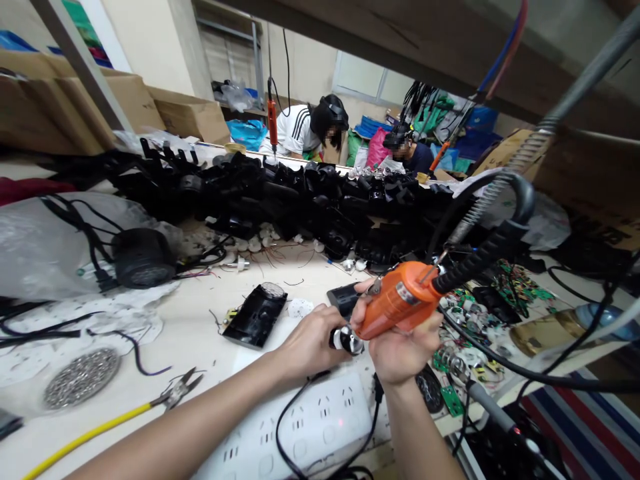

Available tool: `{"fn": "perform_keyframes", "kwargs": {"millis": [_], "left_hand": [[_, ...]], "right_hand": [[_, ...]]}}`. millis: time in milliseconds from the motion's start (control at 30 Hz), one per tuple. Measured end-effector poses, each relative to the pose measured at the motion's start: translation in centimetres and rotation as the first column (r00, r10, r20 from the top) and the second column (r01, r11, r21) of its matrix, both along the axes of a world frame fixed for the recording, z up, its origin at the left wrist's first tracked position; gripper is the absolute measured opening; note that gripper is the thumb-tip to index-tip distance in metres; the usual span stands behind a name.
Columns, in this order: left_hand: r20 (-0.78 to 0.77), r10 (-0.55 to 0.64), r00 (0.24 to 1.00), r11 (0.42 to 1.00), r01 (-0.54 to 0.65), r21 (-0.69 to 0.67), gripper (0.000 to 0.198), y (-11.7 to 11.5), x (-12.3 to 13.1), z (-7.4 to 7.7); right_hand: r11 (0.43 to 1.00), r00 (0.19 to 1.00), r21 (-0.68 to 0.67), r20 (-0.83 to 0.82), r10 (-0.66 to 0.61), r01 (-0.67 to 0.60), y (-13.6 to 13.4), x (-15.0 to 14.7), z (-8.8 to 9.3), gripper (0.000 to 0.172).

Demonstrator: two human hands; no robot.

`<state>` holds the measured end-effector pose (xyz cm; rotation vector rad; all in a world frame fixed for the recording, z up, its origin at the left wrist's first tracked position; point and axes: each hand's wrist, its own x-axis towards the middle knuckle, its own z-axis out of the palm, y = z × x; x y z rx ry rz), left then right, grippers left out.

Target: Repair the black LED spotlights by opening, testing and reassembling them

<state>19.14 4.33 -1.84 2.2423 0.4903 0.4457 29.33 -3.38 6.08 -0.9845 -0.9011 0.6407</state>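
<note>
My right hand (407,350) is wrapped round an orange electric screwdriver (400,300), which tilts down to the left; a black cable and a coiled spring run up from its rear end. My left hand (315,343) is closed on a small black part with a shiny end (347,340), close by the screwdriver's front. The screwdriver's tip and any contact between the two are hidden. A black housing half (257,317) lies on the table left of my left hand. Behind my hands sits another dark housing piece (345,300), partly covered.
A white power strip (295,427) lies beneath my forearms. To the left are yellow-handled cutters (175,393) and a pile of screws (83,378). Black housings (280,193) are heaped behind; circuit boards (453,400) lie at right. Two people (295,130) work across the table.
</note>
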Motion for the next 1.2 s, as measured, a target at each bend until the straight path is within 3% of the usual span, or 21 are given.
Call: {"fn": "perform_keyframes", "kwargs": {"millis": [333, 700, 900, 1067, 1200], "left_hand": [[0.017, -0.06, 0.998, 0.998, 0.059, 0.037, 0.035, 0.4, 0.0, 0.4], [-0.015, -0.076, 0.997, 0.996, 0.076, 0.049, 0.037, 0.6, 0.0, 0.4], [0.004, -0.077, 0.997, 0.996, 0.077, 0.034, 0.034, 0.7, 0.1, 0.5], [-0.05, -0.025, 0.998, 0.999, 0.027, 0.031, 0.044, 0.3, -0.1, 0.7], [-0.037, 0.041, 0.998, 0.992, -0.036, 0.125, 0.051, -0.7, -0.1, 1.5]], "right_hand": [[0.998, 0.988, 0.043, -0.145, 0.054, -0.048, 0.3, 0.0, -0.1, 0.072], [0.996, 0.99, 0.058, -0.118, 0.073, -0.067, 0.2, 0.3, 0.1, 0.067], [0.999, 0.992, 0.05, -0.125, 0.021, -0.015, 0.3, 0.0, 0.1, 0.076], [0.996, 0.988, 0.093, -0.151, -0.002, 0.017, 0.2, -0.2, -0.2, 0.07], [0.997, 0.99, 0.074, -0.137, -0.018, 0.029, 0.0, -0.1, -0.6, 0.072]]}}
